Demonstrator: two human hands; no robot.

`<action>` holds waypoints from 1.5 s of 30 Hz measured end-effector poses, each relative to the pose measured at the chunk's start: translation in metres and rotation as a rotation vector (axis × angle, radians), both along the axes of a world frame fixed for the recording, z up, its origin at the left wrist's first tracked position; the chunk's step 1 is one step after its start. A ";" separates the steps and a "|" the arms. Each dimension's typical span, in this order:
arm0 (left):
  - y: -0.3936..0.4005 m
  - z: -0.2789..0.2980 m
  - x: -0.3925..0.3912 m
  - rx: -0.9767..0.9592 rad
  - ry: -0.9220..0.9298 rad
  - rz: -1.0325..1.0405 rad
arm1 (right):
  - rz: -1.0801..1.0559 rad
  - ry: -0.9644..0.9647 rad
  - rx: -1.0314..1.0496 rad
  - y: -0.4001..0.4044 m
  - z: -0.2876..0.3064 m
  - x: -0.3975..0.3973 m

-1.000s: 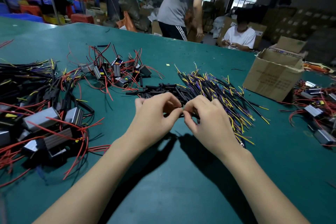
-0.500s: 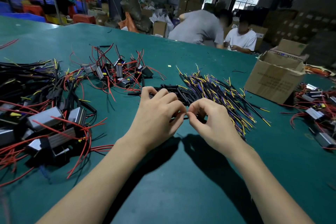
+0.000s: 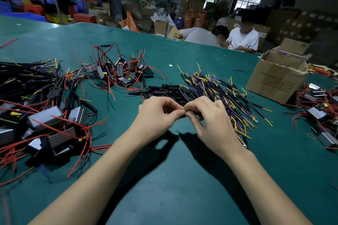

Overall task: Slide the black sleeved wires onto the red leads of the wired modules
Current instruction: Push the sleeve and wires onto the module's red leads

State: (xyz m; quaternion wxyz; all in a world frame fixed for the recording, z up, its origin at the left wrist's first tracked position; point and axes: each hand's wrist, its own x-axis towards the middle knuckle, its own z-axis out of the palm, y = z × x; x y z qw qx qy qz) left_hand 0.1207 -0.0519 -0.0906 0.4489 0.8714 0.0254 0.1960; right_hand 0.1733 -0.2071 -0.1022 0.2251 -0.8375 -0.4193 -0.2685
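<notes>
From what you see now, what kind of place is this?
Probably a small factory assembly floor: heaps of modules and sleeved wires on a green table, stacked cartons behind, and other workers seated at the table's far edge.

- One head-worn, wide-angle view looks forward and down across a green table (image 3: 182, 197).
- Both forearms reach in from the bottom edge, close to the lens.
- Warehouse clutter fills the far background.

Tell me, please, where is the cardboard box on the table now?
In the head view the cardboard box stands on the right side of the green table, beyond the right hand, just right of the pile of black sleeved wires.
</notes>
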 end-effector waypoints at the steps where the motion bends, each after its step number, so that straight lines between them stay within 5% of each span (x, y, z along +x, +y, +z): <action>1: -0.001 0.000 -0.001 0.004 -0.022 0.009 | 0.009 0.030 0.001 -0.001 -0.001 0.001; 12: -0.002 0.003 -0.003 0.029 -0.026 -0.022 | -0.010 -0.002 0.110 0.002 -0.002 0.001; 19: 0.007 0.010 0.000 -0.314 0.266 -0.119 | -0.056 -0.515 -0.034 0.006 0.000 0.001; 26: 0.003 0.018 -0.001 -0.502 0.430 -0.351 | -0.057 -0.692 0.027 0.007 0.002 -0.003; 30: 0.006 0.013 0.000 -0.475 0.290 -0.260 | -0.063 -0.500 0.105 0.008 0.000 -0.002; 36: 0.007 0.002 0.003 -0.410 0.031 -0.139 | -0.047 0.208 0.340 0.008 -0.001 0.000; 45: 0.007 0.002 0.002 -0.427 -0.022 -0.168 | 0.130 0.522 0.543 0.008 0.007 -0.003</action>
